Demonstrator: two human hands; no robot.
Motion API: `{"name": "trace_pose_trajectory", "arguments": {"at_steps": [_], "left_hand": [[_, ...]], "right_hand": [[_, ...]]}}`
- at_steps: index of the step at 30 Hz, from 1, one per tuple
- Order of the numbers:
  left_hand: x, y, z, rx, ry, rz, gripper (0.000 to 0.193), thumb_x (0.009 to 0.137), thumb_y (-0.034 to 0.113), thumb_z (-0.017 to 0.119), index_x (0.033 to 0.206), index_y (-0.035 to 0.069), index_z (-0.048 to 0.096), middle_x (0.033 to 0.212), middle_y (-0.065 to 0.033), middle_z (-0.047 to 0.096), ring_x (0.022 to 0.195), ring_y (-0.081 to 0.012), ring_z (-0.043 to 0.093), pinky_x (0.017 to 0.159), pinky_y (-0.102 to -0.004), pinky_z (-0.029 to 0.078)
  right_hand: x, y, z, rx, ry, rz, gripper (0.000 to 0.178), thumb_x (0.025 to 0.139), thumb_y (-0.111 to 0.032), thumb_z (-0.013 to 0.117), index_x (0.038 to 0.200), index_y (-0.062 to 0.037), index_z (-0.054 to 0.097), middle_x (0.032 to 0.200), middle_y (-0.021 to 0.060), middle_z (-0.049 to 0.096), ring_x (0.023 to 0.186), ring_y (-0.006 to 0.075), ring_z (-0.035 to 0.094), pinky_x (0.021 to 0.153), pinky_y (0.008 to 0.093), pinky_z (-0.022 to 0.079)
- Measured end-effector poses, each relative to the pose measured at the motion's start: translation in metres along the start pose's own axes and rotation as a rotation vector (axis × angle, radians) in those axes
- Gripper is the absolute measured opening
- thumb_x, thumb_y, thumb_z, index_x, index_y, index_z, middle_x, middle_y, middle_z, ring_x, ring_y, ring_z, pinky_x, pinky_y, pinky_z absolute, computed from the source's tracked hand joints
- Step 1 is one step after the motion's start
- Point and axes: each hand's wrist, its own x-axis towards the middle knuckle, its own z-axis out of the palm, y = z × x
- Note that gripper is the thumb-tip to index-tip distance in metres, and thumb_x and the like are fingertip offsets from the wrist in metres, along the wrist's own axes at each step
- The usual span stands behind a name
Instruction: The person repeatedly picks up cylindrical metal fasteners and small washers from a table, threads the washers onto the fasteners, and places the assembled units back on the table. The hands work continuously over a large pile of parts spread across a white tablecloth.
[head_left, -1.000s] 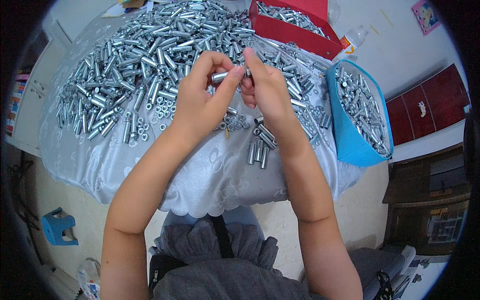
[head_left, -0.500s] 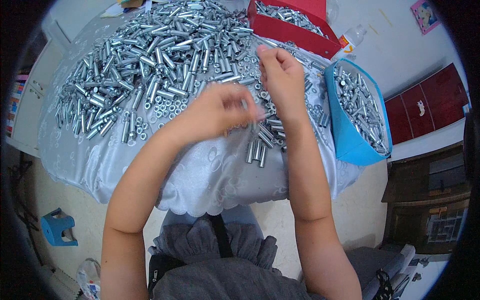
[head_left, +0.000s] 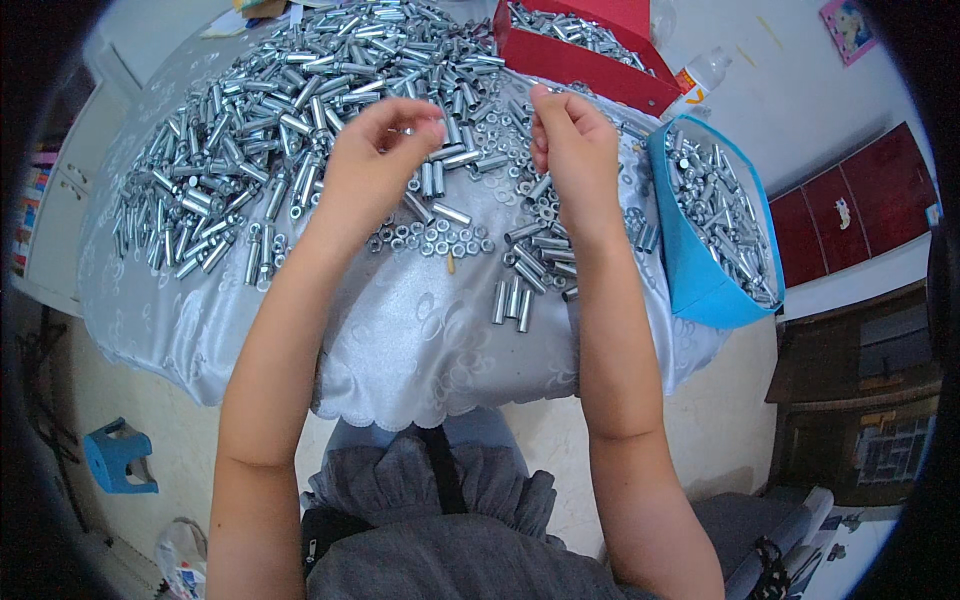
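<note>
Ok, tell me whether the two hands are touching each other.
No, the left hand and right hand are apart, with metal sleeves visible between them.

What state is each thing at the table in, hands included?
Left hand: curled, grip unclear
Right hand: curled, grip unclear
Metal sleeves: loose, many heaped
Red box: open, metal pieces inside
Blue bin: open, well filled
Tablecloth: hanging over the edge
Nuts: loose

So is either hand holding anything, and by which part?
Cannot tell: a glint at the left hand is too small to identify; the right hand hides any hold.
</note>
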Motion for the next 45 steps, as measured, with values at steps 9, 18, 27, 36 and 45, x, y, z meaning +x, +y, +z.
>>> {"name": "trace_pose_trajectory", "arguments": {"at_steps": [9, 18, 27, 36, 45], "left_hand": [[-0.016, 0.001, 0.007, 0.618, -0.255, 0.258, 0.025, 0.071, 0.01, 0.061, 0.096, 0.005, 0.06, 0.102, -0.0089, 0.058, 0.095, -0.0227, 0.053, 0.082, -0.0329, 0.041], [-0.013, -0.015, 0.008, 0.836, -0.101, 0.41, 0.052, 0.068, 0.016, 0.059, 0.116, 0.0, 0.047, 0.11, -0.0183, 0.052, 0.107, -0.0324, 0.047, 0.094, -0.0379, 0.036], [-0.009, -0.02, 0.015, 0.843, -0.17, 0.353, 0.044, 0.071, 0.016, 0.056, 0.112, 0.001, 0.051, 0.113, -0.0165, 0.052, 0.109, -0.0305, 0.047, 0.095, -0.0376, 0.035], [-0.008, -0.02, 0.015, 0.85, -0.222, 0.313, 0.031, 0.072, 0.013, 0.056, 0.102, 0.008, 0.058, 0.104, -0.0112, 0.055, 0.1, -0.0284, 0.05, 0.089, -0.0368, 0.039], [-0.009, -0.021, 0.016, 0.834, -0.254, 0.347, 0.017, 0.079, 0.013, 0.054, 0.095, 0.007, 0.057, 0.09, -0.0121, 0.053, 0.09, -0.0297, 0.05, 0.08, -0.0383, 0.04]], "right_hand": [[0.001, -0.002, -0.004, 0.029, 0.031, 0.039, 0.027, 0.085, -0.024, 0.056, 0.065, -0.0074, 0.05, 0.053, -0.0033, 0.042, 0.044, 0.0045, 0.037, 0.04, 0.0193, 0.027], [0.001, -0.002, -0.004, 0.015, 0.011, 0.018, 0.027, 0.085, -0.024, 0.057, 0.065, -0.0074, 0.051, 0.053, -0.0038, 0.042, 0.045, 0.0037, 0.037, 0.041, 0.0184, 0.027], [0.001, -0.002, -0.003, 0.033, 0.02, 0.009, 0.026, 0.085, -0.022, 0.057, 0.065, -0.0069, 0.051, 0.053, -0.0042, 0.044, 0.044, 0.0029, 0.037, 0.041, 0.0185, 0.027], [0.001, 0.0, -0.004, 0.043, -0.002, -0.013, 0.024, 0.084, -0.019, 0.058, 0.065, -0.0059, 0.053, 0.053, -0.005, 0.046, 0.045, 0.0013, 0.036, 0.041, 0.0186, 0.025], [0.012, 0.0, -0.021, -0.037, 0.111, 0.017, 0.025, 0.085, -0.023, 0.057, 0.065, -0.0083, 0.05, 0.053, -0.0032, 0.043, 0.044, 0.0054, 0.038, 0.04, 0.02, 0.029]]}}
